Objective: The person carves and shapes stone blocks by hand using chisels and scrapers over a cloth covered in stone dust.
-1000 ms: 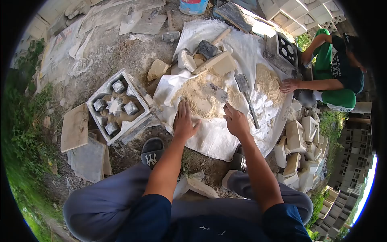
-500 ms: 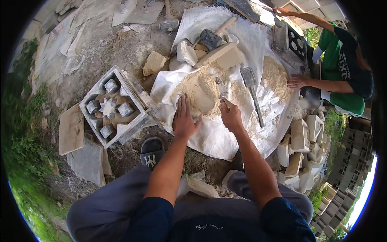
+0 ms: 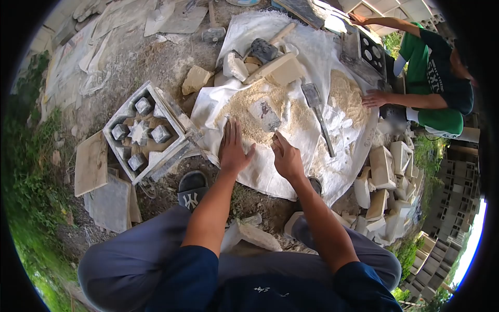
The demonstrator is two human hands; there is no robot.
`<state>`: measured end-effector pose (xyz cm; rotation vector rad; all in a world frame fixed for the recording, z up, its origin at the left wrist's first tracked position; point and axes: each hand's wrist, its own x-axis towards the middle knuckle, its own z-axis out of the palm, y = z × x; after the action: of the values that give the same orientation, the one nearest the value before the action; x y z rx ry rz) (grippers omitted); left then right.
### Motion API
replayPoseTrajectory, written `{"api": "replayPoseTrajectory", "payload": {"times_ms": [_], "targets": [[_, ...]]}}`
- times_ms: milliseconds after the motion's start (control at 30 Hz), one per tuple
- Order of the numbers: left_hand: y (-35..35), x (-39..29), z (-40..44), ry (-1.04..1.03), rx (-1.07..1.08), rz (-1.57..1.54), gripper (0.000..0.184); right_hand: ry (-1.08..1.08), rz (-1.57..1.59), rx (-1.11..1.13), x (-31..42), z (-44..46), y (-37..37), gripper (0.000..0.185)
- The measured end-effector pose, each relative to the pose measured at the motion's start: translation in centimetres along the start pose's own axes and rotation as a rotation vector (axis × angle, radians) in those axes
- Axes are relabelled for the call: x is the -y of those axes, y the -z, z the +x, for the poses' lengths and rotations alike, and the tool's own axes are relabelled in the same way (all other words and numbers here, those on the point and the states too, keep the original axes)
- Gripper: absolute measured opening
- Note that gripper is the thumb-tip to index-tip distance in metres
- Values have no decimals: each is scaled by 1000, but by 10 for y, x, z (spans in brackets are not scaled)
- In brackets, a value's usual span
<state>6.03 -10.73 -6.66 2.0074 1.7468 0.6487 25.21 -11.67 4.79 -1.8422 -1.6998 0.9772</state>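
Note:
My right hand [image 3: 287, 157] is closed around the handle of a trowel [image 3: 265, 114]. The trowel's flat, worn blade lies over a pile of tan sand-like powder [image 3: 239, 106]. At the pile's near left edge, my left hand [image 3: 235, 152] rests with its fingers stretched out on the white sack sheet [image 3: 265, 177]. To the right of the trowel, a mallet [image 3: 312, 96] with a long dark handle lies on the sheet. Beyond the pile, a black-headed mallet [image 3: 263, 50] leans on a pale block [image 3: 283, 69] and broken pieces.
A square mould [image 3: 179, 148] with a star and blocks inside stands left, beside flat slabs [image 3: 112, 203]. Pale cast blocks [image 3: 383, 166] are heaped at right. Another person's hand [image 3: 375, 99] touches a second powder pile [image 3: 345, 93]. A hammer [image 3: 213, 34] lies at the back.
My right hand has moved left, toward my left hand. The trowel blade has swung from edge-on to flat over the powder. My left hand stays in place on the sheet.

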Motion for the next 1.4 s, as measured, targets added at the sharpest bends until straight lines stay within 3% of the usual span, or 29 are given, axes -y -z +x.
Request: {"api": "replayPoseTrajectory", "payload": {"times_ms": [100, 167, 300, 367, 633, 767, 833, 967, 1033, 1100, 1233, 1300, 1400], "targets": [[6, -6, 0, 15, 77, 123, 93, -72, 139, -78, -5, -11, -14, 47], [11, -11, 2, 57, 176, 172, 89, -131, 118, 21, -2, -9, -14, 46], [3, -8, 6, 80, 129, 158, 86, -67, -15, 75, 11, 26, -21, 44], [5, -9, 5, 69, 101, 180, 85, -422, 66, 322, 63, 51, 1, 41], [3, -8, 13, 57, 151, 239, 81, -445, 39, 365, 45, 49, 18, 42], [1, -15, -2, 40, 110, 232, 81, -480, -129, 418, 66, 77, 30, 42], [6, -13, 8, 20, 81, 258, 81, -45, -286, 238, 2, 94, 14, 43], [8, -13, 4, 43, 77, 223, 80, -129, -523, 246, 38, 71, 53, 44], [6, -14, 5, 55, 83, 220, 80, -50, -245, 49, 22, 51, 51, 44], [4, -13, 4, 83, 48, 181, 79, -87, -64, 23, 2, 27, 35, 43], [1, -13, 5, 117, 99, 179, 77, -647, 41, 324, 39, 1, 15, 40], [1, -12, 5, 100, 92, 197, 77, -382, 34, 190, 19, 3, -4, 42], [-1, -13, 1, 114, 113, 197, 76, -490, 174, 293, 10, 35, 5, 44]]}}
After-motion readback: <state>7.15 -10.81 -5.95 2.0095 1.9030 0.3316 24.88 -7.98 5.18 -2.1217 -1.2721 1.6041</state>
